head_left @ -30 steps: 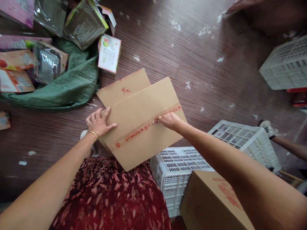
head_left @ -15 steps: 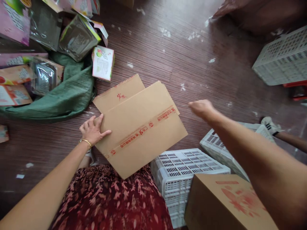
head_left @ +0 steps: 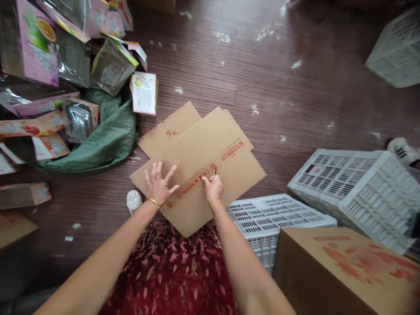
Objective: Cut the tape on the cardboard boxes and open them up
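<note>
Flattened cardboard boxes [head_left: 197, 144] lie stacked and fanned out in front of my knees, with a strip of red printing [head_left: 229, 151] across the top one. My left hand [head_left: 159, 183] rests on the top box near its left side, fingers spread flat, holding nothing. My right hand [head_left: 214, 188] is closed over the red printed strip near the middle of that box. A small, thin, dark tool [head_left: 215, 170] sticks up out of its fingers; most of it is hidden in the grip, and I cannot tell its exact kind.
At the left, a green sack [head_left: 98, 153] lies among printed fruit packages with clear windows [head_left: 113, 65]. White plastic crates [head_left: 278, 210] and a printed carton [head_left: 344, 267] stand at the right. Another person's shoe [head_left: 403, 151] shows at the right edge. Paper scraps dot the floor.
My right hand has come in from the right, down onto the top cardboard. My left hand has shifted from the cardboard's left edge further onto its surface. The view has moved slightly.
</note>
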`<action>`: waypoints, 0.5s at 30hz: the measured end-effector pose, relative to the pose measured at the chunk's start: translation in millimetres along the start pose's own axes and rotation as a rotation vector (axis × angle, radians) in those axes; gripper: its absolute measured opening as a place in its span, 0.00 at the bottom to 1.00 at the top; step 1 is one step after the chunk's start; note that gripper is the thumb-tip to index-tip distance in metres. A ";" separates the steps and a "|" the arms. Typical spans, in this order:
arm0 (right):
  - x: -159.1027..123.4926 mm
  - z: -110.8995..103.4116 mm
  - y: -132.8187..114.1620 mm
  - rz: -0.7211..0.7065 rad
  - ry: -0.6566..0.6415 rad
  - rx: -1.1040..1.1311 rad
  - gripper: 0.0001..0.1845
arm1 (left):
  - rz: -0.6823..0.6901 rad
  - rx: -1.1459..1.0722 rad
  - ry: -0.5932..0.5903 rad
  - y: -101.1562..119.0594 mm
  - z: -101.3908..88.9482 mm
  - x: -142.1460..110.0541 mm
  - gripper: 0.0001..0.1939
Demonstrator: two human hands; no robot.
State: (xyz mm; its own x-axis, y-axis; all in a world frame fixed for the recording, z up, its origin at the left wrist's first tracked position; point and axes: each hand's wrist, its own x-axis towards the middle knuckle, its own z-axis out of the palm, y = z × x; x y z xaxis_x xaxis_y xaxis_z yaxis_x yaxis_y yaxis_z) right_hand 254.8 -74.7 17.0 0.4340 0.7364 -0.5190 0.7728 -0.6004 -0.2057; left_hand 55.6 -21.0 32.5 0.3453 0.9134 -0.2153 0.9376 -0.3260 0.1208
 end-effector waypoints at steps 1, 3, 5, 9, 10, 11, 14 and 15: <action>4.7 6.9 0.2 0.030 -0.007 0.020 0.16 | 0.078 -0.015 0.005 12.2 3.1 2.6 0.36; 14.8 15.8 3.3 0.100 -0.014 0.078 0.15 | 0.189 -0.040 0.010 32.8 11.2 12.4 0.36; 22.6 21.7 5.4 0.153 -0.023 0.129 0.13 | 0.244 -0.051 -0.007 46.9 18.9 24.4 0.38; 30.2 28.4 2.8 0.233 -0.030 0.207 0.12 | 0.231 -0.063 -0.044 58.7 23.5 38.8 0.44; 31.3 29.1 1.7 0.245 -0.030 0.219 0.11 | 0.218 -0.067 -0.051 59.7 22.5 40.0 0.44; 32.2 29.4 0.8 0.256 -0.029 0.230 0.11 | 0.207 -0.069 -0.060 60.5 21.1 40.9 0.44; 34.3 28.8 -0.5 0.289 -0.028 0.254 0.11 | 0.202 -0.046 -0.073 63.5 17.5 45.7 0.45; 34.8 28.6 -0.7 0.299 -0.028 0.261 0.11 | 0.204 -0.033 -0.068 65.0 17.1 48.5 0.46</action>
State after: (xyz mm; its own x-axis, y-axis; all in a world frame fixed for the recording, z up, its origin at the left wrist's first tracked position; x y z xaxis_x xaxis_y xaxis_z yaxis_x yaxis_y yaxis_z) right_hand 256.2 -57.6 -24.6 0.6063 0.5102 -0.6100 0.4690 -0.8489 -0.2439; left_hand 134.0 -2.1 13.4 0.5306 0.8105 -0.2482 0.8467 -0.4932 0.1995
